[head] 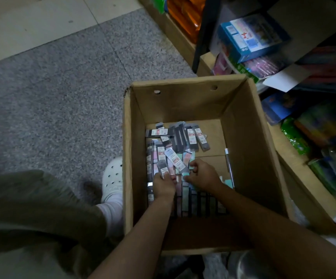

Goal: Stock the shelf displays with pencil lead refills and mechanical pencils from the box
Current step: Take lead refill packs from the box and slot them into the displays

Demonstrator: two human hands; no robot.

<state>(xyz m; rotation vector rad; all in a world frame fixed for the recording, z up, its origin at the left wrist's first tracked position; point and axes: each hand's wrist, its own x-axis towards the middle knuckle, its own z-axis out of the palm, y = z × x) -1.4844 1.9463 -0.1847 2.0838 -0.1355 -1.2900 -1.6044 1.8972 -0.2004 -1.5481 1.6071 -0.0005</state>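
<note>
Both hands inside the cardboard box (135, 137), gathering lead refill packs (183, 141).

Left hand (164, 185) is closed on a grey pack (161, 167); right hand (202, 175) pinches a white-labelled pack (175, 159), long axis running from near-right to far-left. A loose mechanical pencil (229, 164) lies lengthwise along the right wall.

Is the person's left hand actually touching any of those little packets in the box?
Touching. The head view shows the left hand deep in the cardboard box, its fingers closed around the lower end of a small packet, no gap visible.
</note>
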